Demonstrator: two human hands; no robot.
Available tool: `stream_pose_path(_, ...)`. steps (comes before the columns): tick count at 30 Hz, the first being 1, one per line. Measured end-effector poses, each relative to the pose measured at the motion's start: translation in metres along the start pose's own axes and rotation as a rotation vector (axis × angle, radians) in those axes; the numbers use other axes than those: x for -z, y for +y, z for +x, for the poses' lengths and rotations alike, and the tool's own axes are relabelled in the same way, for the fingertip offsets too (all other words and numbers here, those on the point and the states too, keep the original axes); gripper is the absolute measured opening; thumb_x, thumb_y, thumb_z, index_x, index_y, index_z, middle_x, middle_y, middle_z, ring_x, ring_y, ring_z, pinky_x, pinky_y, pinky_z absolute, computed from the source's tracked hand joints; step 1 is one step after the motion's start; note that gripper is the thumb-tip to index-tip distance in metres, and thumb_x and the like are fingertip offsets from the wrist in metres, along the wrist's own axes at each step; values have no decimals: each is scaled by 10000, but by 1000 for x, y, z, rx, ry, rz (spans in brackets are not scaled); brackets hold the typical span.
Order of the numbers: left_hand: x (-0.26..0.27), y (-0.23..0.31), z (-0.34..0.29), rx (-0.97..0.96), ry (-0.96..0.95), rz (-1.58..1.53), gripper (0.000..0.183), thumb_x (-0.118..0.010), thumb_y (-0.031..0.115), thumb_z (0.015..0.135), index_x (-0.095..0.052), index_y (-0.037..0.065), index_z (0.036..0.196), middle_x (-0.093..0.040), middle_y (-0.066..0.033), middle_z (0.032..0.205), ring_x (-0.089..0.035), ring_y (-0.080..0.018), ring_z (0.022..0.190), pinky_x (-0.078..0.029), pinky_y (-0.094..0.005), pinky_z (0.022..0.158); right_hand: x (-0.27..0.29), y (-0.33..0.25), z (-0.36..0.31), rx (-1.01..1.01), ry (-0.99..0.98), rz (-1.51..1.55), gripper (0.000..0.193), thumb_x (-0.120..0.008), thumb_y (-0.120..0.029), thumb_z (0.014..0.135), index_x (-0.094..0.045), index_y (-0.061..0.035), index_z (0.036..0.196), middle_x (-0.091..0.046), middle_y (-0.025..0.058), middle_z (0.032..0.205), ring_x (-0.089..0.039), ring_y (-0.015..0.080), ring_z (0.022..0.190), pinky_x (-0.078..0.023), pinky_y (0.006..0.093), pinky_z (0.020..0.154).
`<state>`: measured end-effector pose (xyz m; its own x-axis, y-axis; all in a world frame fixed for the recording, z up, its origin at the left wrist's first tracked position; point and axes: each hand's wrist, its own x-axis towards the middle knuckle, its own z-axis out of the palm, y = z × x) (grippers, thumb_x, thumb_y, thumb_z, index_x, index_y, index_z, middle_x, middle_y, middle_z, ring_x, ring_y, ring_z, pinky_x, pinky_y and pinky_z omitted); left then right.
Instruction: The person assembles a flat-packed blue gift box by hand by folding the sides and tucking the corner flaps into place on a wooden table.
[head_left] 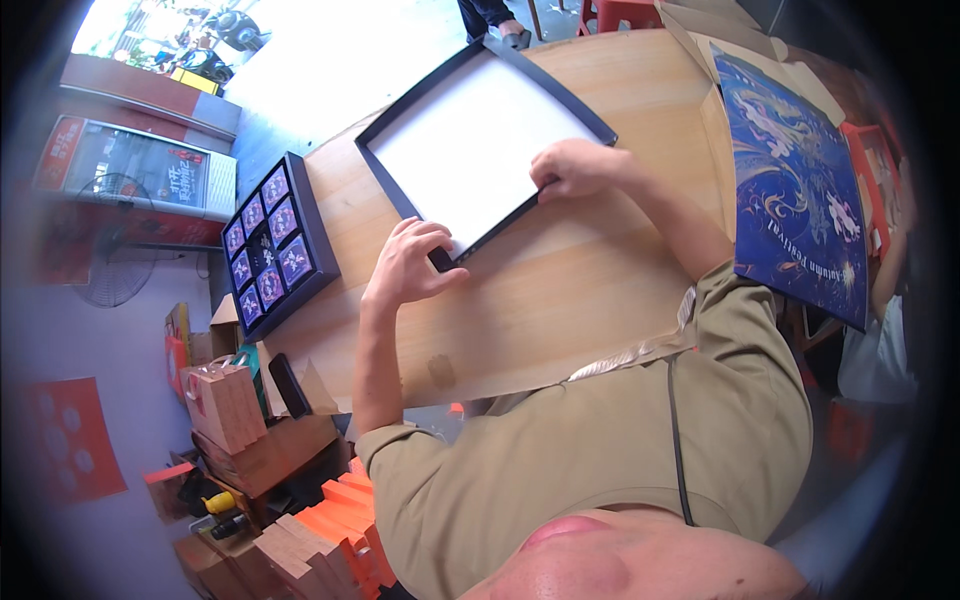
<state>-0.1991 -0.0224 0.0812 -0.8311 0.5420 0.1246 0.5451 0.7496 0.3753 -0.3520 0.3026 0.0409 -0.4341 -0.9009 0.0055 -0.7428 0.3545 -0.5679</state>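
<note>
A shallow dark-blue box lid [588, 113] lies on the wooden table with its white inside facing up. My left hand [412, 262] is at its near left corner, fingers curled over the wall and thumb stretched along the outside. Farther right, my right hand [572, 170] is closed on the near right wall, its fingertips partly hidden. To the left stands a dark-blue box [318, 262] with several square purple packets [283, 222] in compartments around a dark middle piece.
A blue printed carrier bag or sheet [795, 190] stands at the table's right edge before an open cardboard carton [710, 25]. A dark phone-like object [289, 386] lies at the near left edge. Paper bags [225, 405] and orange folded card [345, 515] are stacked below.
</note>
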Motion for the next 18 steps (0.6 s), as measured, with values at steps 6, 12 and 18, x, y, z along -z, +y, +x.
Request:
stream_pose_path(6,-55,-2,-13,-165,210,113,373,-900,299,717,-641,59,838,-631,-81,882,-657,-297,886,-544,-451,826,4,3,4,-41,-77,46,176,-807,-166,805,-717,-21,844,-686,106,830,-669,284,787,-522,407,705)
stream_pose_path(12,-42,-10,-1,-323,327,109,460,-932,343,645,-603,73,820,-597,-80,872,-649,-299,888,-545,-420,764,3,1,0,-55,-84,75,172,-806,-163,809,-722,-15,835,-678,102,808,-660,269,768,-521,394,698)
stream_pose_path(18,-55,-19,-4,-234,238,80,460,-911,384,627,-584,78,735,-585,-76,812,-617,-296,845,-519,-422,725,3,4,2,-83,-96,117,184,-816,-172,801,-724,-15,829,-677,102,796,-664,260,761,-527,385,693)
